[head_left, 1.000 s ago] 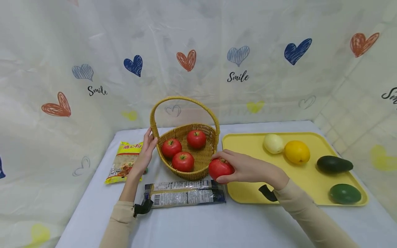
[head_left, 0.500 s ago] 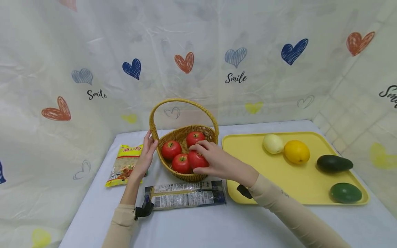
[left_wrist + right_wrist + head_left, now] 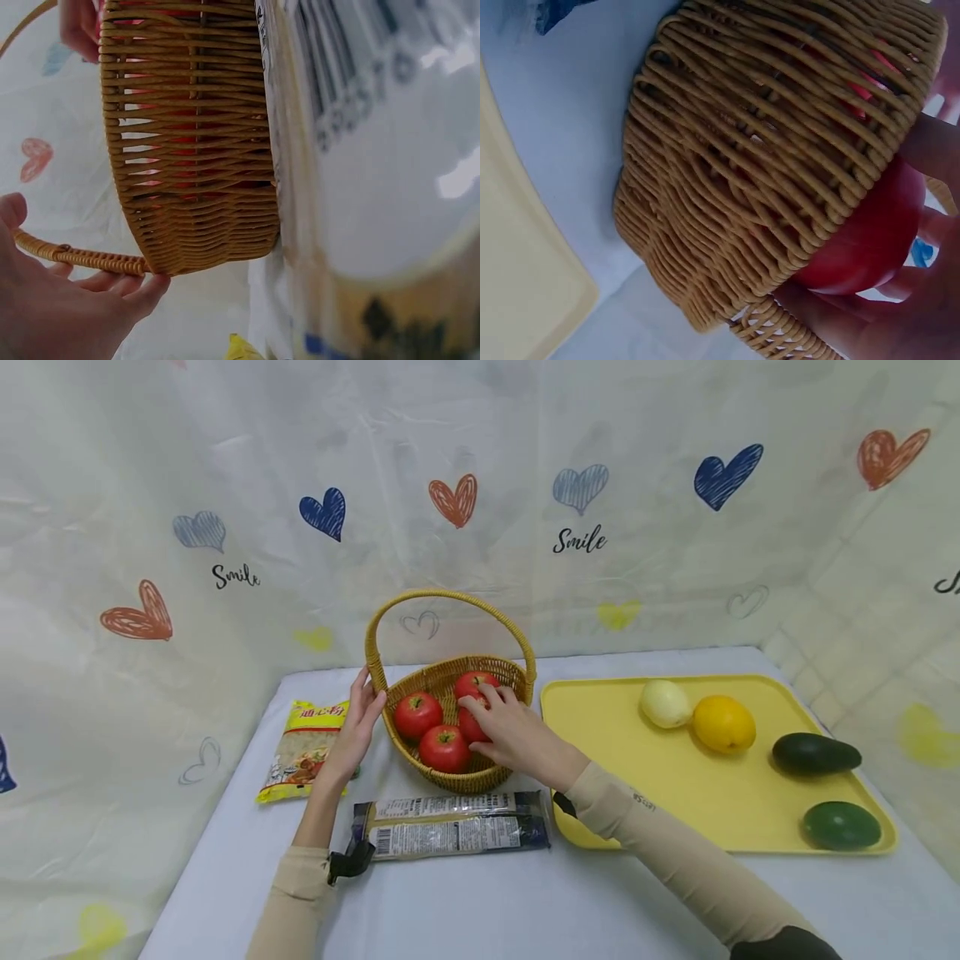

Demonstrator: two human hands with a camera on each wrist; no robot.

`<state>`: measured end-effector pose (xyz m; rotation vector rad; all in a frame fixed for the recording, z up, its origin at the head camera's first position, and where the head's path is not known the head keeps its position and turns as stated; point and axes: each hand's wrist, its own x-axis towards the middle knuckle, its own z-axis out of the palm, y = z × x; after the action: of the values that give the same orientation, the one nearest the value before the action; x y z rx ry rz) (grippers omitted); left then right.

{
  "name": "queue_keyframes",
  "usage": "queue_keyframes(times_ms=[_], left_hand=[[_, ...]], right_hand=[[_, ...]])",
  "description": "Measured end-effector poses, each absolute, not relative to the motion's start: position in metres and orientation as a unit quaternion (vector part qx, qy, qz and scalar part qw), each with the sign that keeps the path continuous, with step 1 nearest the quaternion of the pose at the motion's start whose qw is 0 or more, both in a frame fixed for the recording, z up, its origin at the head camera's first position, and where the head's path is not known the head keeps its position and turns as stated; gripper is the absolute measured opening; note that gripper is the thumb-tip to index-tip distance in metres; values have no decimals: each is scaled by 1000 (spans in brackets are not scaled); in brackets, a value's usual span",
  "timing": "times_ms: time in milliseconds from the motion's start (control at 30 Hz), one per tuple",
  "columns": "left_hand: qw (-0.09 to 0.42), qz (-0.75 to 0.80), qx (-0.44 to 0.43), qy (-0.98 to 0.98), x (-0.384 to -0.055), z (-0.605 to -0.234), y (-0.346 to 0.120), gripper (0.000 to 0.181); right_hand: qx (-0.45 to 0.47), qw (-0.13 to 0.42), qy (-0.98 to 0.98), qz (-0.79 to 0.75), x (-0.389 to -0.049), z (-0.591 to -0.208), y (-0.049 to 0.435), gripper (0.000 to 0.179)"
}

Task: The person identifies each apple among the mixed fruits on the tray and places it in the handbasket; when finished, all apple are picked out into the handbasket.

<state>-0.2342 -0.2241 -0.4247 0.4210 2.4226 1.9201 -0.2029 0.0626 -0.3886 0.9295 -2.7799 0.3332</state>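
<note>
A wicker basket (image 3: 480,783) with a tall arched handle holds several red apples. My left hand (image 3: 351,735) holds the basket at the left foot of the handle, thumb in front and fingers behind; the left wrist view shows these fingers (image 3: 101,281) against the handle. My right hand (image 3: 521,735) is over the basket's right side, its fingers and thumb around an apple (image 3: 471,725) that it partly covers. In the right wrist view this apple (image 3: 866,240) shows at the rim between thumb and fingers. Three other apples, including one (image 3: 445,749) at the front, lie beside it.
A yellow tray (image 3: 600,760) on the right carries an onion (image 3: 665,703), a lemon (image 3: 723,724), a dark avocado-like item (image 3: 815,754) and a green oval item (image 3: 842,825). A flat printed packet (image 3: 450,825) lies before the basket; a yellow pasta bag (image 3: 303,752) is at left.
My right hand has carried the apple leftward from the tray's left edge to over the basket and down inside its right side. The left hand has stayed on the handle.
</note>
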Motion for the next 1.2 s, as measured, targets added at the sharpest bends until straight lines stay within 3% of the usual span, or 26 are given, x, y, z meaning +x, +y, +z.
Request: queue_keyframes(times_ms=[767,1200], left_hand=[[15,616,127,777,-234,-425,-224,69],[14,616,128,777,-235,-425,-224,68]], right_hand=[[251,-57,-962,88,-224,-389,52,69],[262,-77,-960,66,-225,-400,53,64]])
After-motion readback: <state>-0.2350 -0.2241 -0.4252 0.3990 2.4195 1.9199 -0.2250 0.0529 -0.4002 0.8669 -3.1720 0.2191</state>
